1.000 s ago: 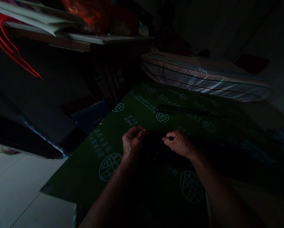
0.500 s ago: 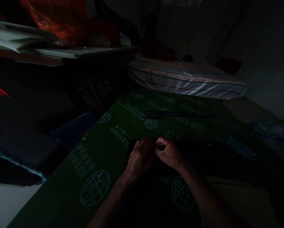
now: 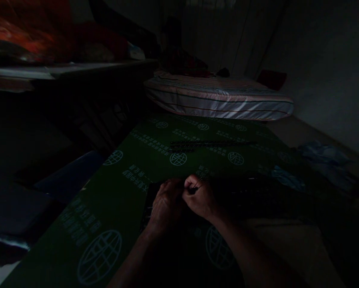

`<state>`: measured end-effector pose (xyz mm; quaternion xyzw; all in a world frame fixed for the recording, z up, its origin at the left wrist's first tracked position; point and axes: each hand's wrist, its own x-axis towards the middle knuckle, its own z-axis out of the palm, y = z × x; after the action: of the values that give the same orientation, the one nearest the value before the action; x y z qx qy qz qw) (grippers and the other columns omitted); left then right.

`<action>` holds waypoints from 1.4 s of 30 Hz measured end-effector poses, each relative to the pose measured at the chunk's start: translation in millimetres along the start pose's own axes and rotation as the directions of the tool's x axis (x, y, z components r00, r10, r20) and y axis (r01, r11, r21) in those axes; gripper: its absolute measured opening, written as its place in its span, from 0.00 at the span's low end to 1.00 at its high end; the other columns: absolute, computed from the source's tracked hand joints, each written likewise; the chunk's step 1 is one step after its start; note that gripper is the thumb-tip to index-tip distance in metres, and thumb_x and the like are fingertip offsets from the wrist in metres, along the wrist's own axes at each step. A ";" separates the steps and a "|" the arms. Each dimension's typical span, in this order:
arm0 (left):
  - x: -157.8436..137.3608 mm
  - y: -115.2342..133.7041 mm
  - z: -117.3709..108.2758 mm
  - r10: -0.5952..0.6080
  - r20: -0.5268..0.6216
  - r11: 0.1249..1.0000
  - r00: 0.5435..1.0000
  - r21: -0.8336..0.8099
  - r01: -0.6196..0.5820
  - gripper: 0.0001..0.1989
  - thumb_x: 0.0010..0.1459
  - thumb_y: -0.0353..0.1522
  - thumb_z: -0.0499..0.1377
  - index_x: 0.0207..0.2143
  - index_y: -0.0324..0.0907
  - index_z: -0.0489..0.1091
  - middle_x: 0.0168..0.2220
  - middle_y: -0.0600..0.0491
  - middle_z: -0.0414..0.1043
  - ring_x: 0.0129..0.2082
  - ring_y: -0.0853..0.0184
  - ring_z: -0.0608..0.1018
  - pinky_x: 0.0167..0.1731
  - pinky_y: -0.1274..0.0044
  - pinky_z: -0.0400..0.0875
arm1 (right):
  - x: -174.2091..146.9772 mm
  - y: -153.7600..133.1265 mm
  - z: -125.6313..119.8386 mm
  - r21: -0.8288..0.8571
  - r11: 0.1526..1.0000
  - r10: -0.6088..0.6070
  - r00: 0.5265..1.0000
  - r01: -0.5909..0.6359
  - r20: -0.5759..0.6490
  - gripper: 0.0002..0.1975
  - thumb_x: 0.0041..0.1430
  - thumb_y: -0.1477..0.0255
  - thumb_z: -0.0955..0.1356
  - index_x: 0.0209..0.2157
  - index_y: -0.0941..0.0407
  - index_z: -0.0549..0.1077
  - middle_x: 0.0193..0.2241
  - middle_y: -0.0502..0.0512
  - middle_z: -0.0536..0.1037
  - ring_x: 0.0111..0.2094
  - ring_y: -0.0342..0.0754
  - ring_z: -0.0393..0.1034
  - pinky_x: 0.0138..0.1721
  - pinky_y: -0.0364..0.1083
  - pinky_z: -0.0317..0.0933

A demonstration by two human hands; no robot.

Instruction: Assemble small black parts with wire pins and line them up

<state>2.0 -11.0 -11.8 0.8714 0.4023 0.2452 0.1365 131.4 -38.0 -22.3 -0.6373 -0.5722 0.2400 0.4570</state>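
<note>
A long black thing point(image 3: 257, 198) lies across the green printed board point(image 3: 107, 204); the dark hides its detail and I cannot tell its kind. Over its left part is my left hand point(image 3: 167, 204), its fingers bent down and pressed together, their tips hidden. Close against it, my right hand point(image 3: 199, 196) is closed in a pinch, thumb and forefinger meeting; whatever lies between them is too dark to make out. Beyond both hands, thin dark patterned strips point(image 3: 212, 144) lie on the board.
A mattress with a striped cover point(image 3: 221, 98) stands past the board's far end. At left is a cluttered shelf point(image 3: 62, 70) with an orange bag point(image 3: 26, 32). Bluish crumpled cloth point(image 3: 287, 178) lies to the right, and a blue bin-like object point(image 3: 68, 176) stands below at left.
The view has turned slightly right, so everything appears shifted left. Both hands stay close together over the black thing, with little change in their grip.
</note>
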 end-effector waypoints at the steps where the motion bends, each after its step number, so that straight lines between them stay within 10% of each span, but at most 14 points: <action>1: 0.4 0.0 -0.1 0.004 -0.001 1.000 1.000 0.002 -0.004 0.12 0.46 0.24 0.57 0.34 0.40 0.75 0.45 0.46 0.71 0.46 0.57 0.71 0.45 0.67 0.68 | 0.1 0.1 -0.2 0.005 1.000 0.004 1.000 -0.004 0.003 0.04 0.43 0.73 0.63 0.26 0.53 0.66 0.19 0.45 0.68 0.22 0.41 0.63 0.25 0.40 0.56; 25: -3.1 -4.2 3.6 0.048 -0.114 0.996 0.992 -0.066 -0.056 0.10 0.53 0.32 0.54 0.36 0.41 0.73 0.42 0.47 0.74 0.43 0.57 0.73 0.42 0.67 0.70 | 9.1 -6.9 -8.7 0.313 0.937 0.152 0.988 -0.153 0.027 0.02 0.40 0.73 0.64 0.21 0.55 0.64 0.16 0.43 0.63 0.20 0.40 0.58 0.23 0.39 0.54; 33: -5.2 -1.2 -2.6 -0.072 -0.130 0.983 0.989 -0.179 0.049 0.10 0.53 0.35 0.54 0.34 0.43 0.71 0.35 0.49 0.75 0.37 0.61 0.75 0.38 0.71 0.71 | 7.1 -7.1 -10.4 0.338 0.934 0.104 0.993 -0.116 0.055 0.07 0.44 0.67 0.67 0.21 0.56 0.67 0.17 0.44 0.66 0.21 0.39 0.60 0.24 0.39 0.56; 42: -9.9 -3.1 -5.4 -0.300 -0.081 0.922 0.950 -0.279 0.268 0.17 0.53 0.44 0.52 0.35 0.42 0.71 0.34 0.50 0.74 0.33 0.61 0.76 0.35 0.73 0.71 | 8.2 -14.6 -28.1 0.426 0.888 0.016 0.938 -0.172 0.346 0.12 0.46 0.62 0.69 0.25 0.57 0.73 0.17 0.44 0.67 0.18 0.37 0.58 0.19 0.37 0.54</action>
<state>-8.4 -16.4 -11.8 0.7609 0.4957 0.3274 0.2609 149.1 -40.0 5.1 -0.4918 -0.5379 0.4920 0.4761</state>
